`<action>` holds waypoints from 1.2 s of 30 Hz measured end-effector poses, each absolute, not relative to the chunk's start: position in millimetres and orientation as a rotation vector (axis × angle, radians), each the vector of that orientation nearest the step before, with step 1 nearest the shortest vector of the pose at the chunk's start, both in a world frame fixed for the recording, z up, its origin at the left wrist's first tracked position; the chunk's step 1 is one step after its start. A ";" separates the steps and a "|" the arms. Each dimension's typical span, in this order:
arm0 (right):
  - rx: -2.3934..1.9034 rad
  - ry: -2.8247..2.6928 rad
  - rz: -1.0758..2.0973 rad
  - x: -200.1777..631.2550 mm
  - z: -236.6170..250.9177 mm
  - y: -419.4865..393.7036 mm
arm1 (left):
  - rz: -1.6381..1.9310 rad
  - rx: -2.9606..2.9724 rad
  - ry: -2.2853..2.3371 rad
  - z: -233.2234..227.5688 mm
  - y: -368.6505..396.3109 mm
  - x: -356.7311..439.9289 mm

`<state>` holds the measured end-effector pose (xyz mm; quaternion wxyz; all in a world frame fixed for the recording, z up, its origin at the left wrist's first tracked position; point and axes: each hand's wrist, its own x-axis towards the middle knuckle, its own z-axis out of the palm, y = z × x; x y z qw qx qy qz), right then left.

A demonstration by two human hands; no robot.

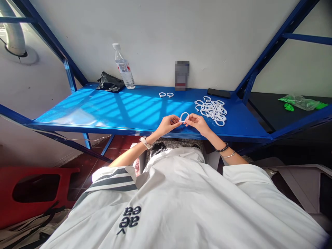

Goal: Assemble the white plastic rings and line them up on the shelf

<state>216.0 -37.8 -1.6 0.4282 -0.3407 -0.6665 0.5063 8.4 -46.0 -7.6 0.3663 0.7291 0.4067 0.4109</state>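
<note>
Between my two hands, over the front part of the blue shelf [140, 121], is a white plastic ring [184, 114], perhaps a curtain ring. My left hand [169, 123] pinches its lower left side, where a small knob or clasp shows. On the lower right side, the fingers of my right hand [198, 122] pinch the same ring. A heap of similar white rings [214, 110] lies just right of my right hand. Two more white rings [166, 94] stand side by side farther back. Whether the held ring is closed at the bottom is too small to tell.
A water bottle [124, 67] and a black plastic bag [110, 82] stand at the back left. Against the wall is a blurred box [182, 76], with a black phone [218, 93] to its right. Blue metal posts [278, 45] frame the shelf. A red stool [38, 173] is at lower left.
</note>
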 end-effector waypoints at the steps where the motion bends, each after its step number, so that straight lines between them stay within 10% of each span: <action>1: -0.848 -1.670 1.263 216.2 -1.6 -37.8 | 1.058 1.877 1.051 -7.8 -45.9 8.2; 36: -0.907 -1.579 1.233 213.4 1.4 -39.0 | 0.872 1.635 0.691 -2.3 -37.4 -4.5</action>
